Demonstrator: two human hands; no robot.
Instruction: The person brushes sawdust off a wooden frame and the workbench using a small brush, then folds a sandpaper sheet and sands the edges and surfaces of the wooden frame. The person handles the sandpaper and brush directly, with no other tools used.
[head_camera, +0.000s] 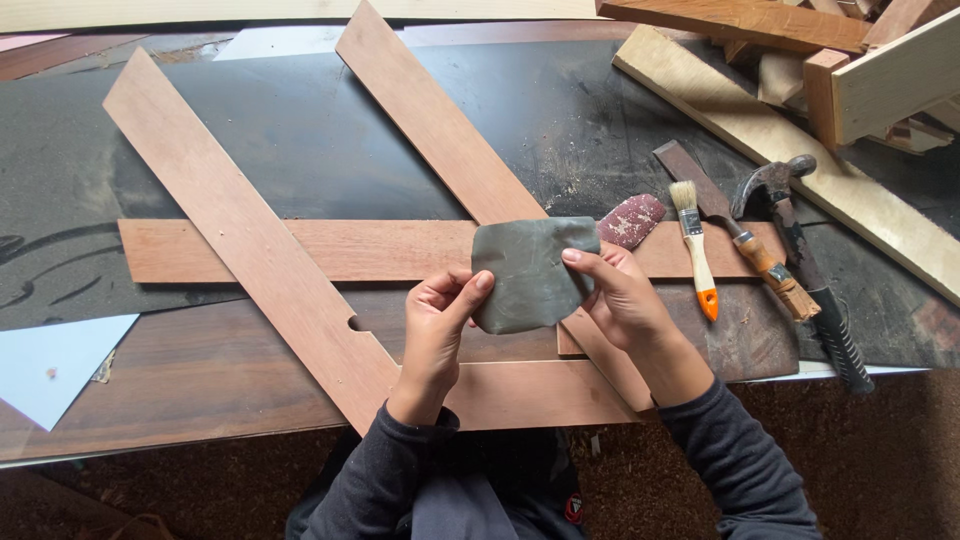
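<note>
While both hands pinch the grey sandpaper sheet (527, 273), left hand (437, 325) on its lower edge, right hand (622, 297) at its side, it hangs above the crossed wooden strips (250, 240) (untouched by it yet); a paintbrush (696, 247) and hammer (800, 250) lie just right.

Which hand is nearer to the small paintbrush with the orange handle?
Right. The right hand grips the grey sheet just left of the paintbrush, apart from it. The left hand holds the sheet's far side.
</note>
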